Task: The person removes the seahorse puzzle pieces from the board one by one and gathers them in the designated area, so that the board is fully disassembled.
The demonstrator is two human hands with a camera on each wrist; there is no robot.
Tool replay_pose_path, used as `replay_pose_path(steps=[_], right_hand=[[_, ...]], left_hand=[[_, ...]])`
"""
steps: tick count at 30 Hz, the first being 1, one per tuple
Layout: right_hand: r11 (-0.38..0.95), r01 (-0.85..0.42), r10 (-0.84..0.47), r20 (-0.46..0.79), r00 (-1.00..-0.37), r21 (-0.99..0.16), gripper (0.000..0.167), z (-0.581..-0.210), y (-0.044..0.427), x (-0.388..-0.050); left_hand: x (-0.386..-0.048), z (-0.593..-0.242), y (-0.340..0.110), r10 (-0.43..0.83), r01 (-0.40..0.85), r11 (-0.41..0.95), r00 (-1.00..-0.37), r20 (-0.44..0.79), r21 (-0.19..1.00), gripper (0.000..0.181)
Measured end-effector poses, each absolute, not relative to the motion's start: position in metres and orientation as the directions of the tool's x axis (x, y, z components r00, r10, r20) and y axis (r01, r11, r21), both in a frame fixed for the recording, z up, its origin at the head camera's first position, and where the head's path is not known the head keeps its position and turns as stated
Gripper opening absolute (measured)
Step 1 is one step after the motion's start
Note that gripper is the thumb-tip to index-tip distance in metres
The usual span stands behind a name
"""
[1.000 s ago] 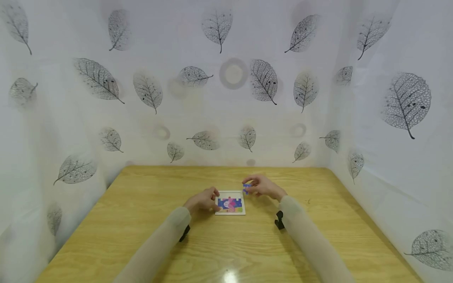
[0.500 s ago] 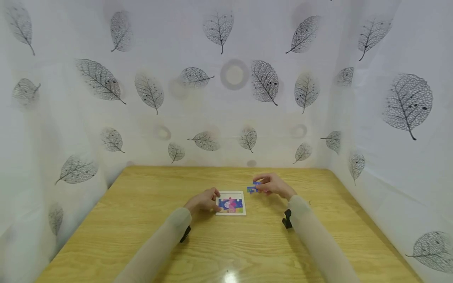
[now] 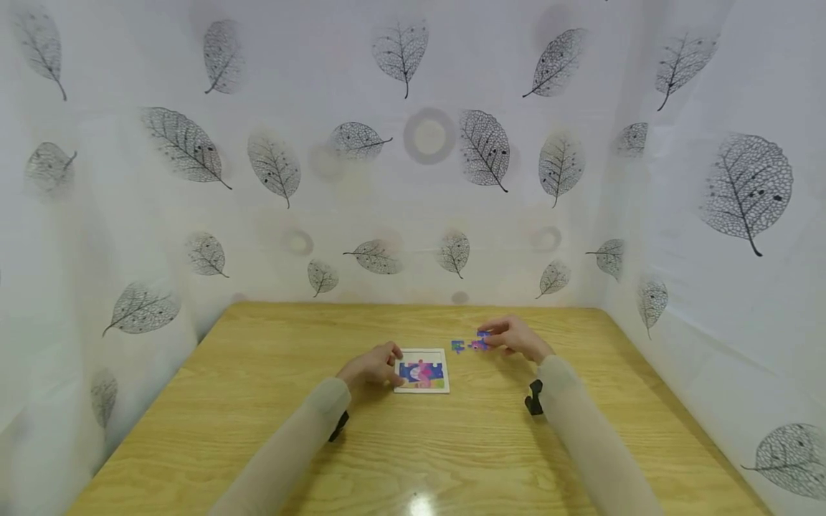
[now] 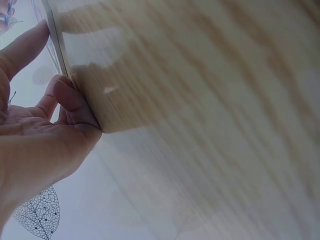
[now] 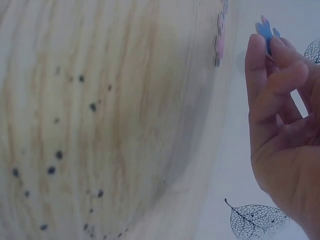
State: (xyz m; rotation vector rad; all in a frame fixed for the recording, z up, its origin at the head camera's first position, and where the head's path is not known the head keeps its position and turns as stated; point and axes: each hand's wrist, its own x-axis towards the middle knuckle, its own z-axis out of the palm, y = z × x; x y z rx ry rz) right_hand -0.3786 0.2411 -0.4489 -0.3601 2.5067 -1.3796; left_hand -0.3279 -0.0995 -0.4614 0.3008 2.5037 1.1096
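Observation:
A white square frame [image 3: 421, 392] with blue, pink and green puzzle pieces [image 3: 422, 374] across its lower part lies mid-table; its upper part shows pale backing. My left hand [image 3: 372, 364] grips the frame's left side, thumb and fingers at the edge, as the left wrist view also shows [image 4: 50, 115]. Right of the frame, my right hand [image 3: 518, 338] pinches a blue puzzle piece [image 5: 265, 34] between thumb and forefinger, raised above the table in the right wrist view. Beside it on the table lie a blue-green piece [image 3: 457, 346] and a pink-purple piece [image 3: 477, 345].
The light wood table [image 3: 413, 444] reaches back to a pale curtain [image 3: 413, 201] printed with grey leaves, which also hangs at both sides. Each wrist carries a black strap mount [image 3: 534, 398].
My right hand has moved to the right, away from the frame, with a blue piece. Two pieces now show apart on the table behind it. My left hand has stayed on the frame.

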Motion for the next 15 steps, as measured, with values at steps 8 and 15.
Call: replay_pose_path(steps=[8, 15], right_hand=[[0.523, -0.121, -0.341, -0.077, -0.937, -0.844, 0.039, -0.457, 0.258, -0.381], [0.530, -0.106, -0.325, -0.086, -0.942, -0.841, 0.032, -0.458, 0.266, -0.382]], left_hand=[[-0.326, -0.461, -0.099, 0.344, 0.018, 0.648, -0.899, -0.271, 0.761, 0.046], [-0.327, -0.461, -0.100, 0.350, 0.020, 0.640, -0.897, -0.268, 0.768, 0.047]])
